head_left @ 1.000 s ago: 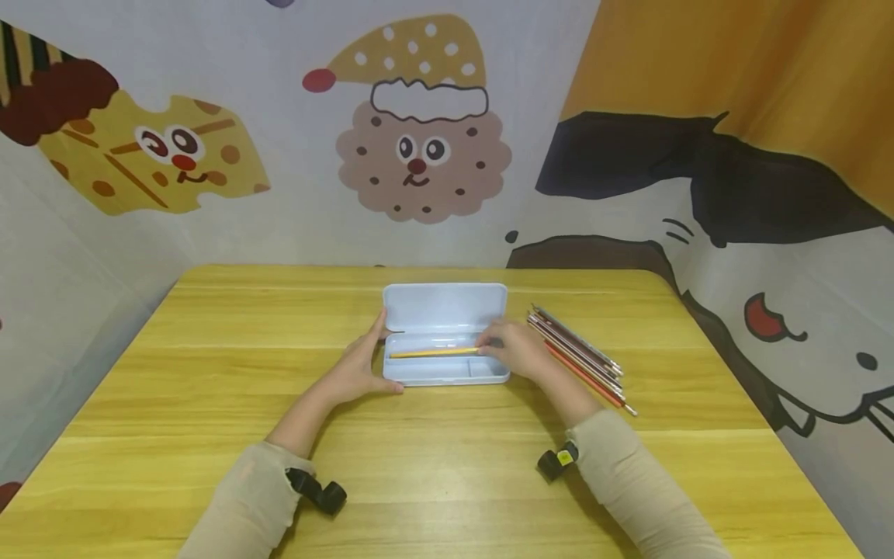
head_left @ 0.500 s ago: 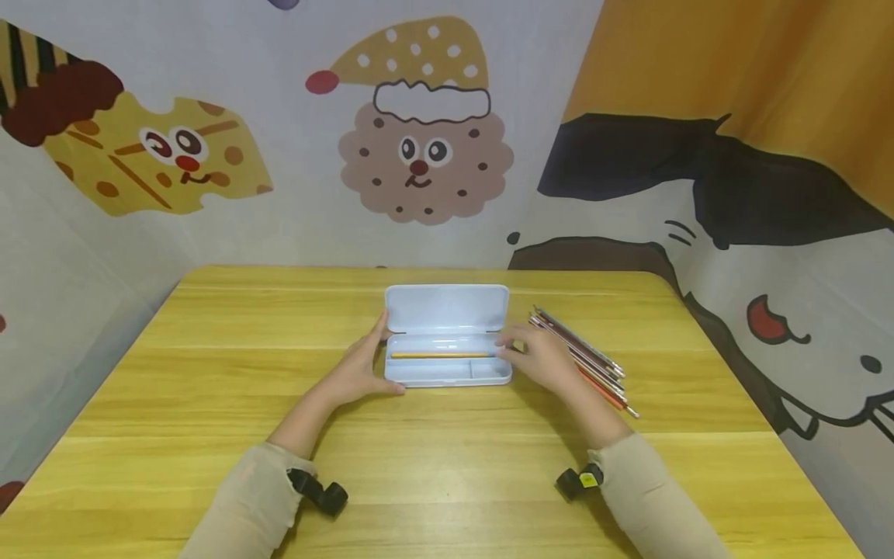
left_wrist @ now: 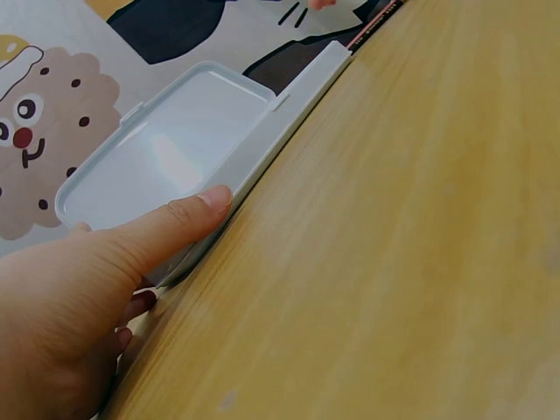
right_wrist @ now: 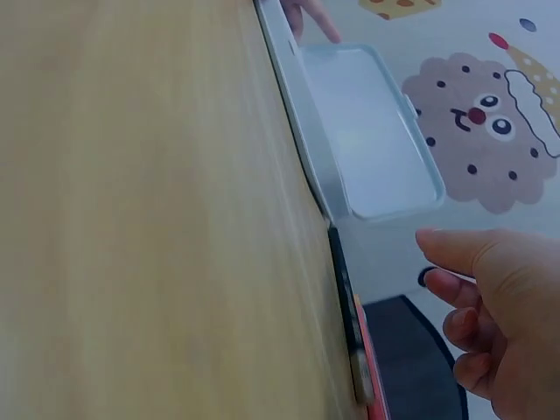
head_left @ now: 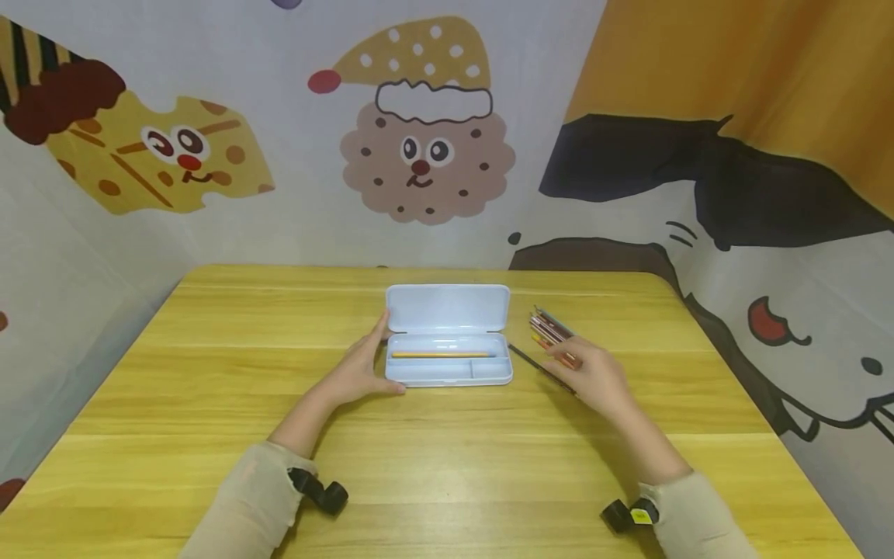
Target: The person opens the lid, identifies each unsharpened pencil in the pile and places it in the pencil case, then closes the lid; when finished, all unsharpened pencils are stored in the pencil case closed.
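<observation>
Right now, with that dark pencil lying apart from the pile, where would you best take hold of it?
Probably near the middle of the dark pencil, pinched from above with the right hand. It lies flat and slanted on the table, between the open pencil case and the pile of pencils, so its long sides look free to fingers. Its near end is hidden under the hand.

Beige long sleeves (head_left: 258,497), black wrist cams (head_left: 317,491) w/ yellow tag on right.

The open case (head_left: 448,357) sits mid-table (head_left: 174,373), lid behind the tray. One pencil (head_left: 440,355) lies in the tray. Left hand (head_left: 359,365) touches the case's left end; right hand (head_left: 594,376) lies over the pencil pile (head_left: 552,330) to its right.
</observation>
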The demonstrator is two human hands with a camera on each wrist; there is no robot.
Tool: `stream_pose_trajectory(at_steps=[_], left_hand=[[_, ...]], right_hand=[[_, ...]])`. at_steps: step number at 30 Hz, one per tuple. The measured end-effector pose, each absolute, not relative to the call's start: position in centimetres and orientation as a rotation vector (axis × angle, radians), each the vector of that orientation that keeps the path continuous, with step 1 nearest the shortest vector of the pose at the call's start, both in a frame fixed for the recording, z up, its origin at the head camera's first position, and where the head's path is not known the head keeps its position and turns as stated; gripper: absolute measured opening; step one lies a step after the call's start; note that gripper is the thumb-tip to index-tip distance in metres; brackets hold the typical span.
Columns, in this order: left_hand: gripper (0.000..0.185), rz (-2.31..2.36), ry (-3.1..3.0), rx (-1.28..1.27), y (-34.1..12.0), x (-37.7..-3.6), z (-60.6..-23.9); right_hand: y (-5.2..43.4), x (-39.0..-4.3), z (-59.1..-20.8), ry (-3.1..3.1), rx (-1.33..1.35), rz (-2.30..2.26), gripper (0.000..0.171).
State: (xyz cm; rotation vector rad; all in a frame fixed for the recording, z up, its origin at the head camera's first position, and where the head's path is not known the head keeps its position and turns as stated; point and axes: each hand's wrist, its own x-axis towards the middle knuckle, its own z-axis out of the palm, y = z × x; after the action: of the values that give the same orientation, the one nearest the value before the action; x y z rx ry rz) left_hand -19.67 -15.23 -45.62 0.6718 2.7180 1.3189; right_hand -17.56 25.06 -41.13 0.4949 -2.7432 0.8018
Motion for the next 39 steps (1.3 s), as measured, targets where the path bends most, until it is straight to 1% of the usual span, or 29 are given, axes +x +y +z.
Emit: stream_pose_trajectory(at_steps=[6, 11, 17, 24, 39], left_hand=[[0.136, 1.331, 2.706, 0.677, -15.2, -19.7, -45.6], [0.136, 1.333, 2.706, 0.687, -15.2, -19.7, -45.6], [0.137, 1.336, 2.706, 0.683, -15.1, -19.7, -45.6], [0.137, 1.335, 2.710, 0.694, -15.1, -19.6, -45.4], [0.137, 1.342, 2.708, 0.719, -15.2, -19.7, -45.4]], right_hand=[[27.2, -16.3, -41.3, -2.740, 0.443, 0.827, 0.021], [28.7, -15.4, -41.6, -2.742, 0.432, 0.755, 0.018], [30.1, -14.5, -41.9, -2.823, 0.359, 0.775, 0.022], [30.8, -13.9, -42.0, -2.861, 0.317, 0.762, 0.024], [31.5, -13.5, -42.8, -2.901, 0.287, 0.747, 0.021]])
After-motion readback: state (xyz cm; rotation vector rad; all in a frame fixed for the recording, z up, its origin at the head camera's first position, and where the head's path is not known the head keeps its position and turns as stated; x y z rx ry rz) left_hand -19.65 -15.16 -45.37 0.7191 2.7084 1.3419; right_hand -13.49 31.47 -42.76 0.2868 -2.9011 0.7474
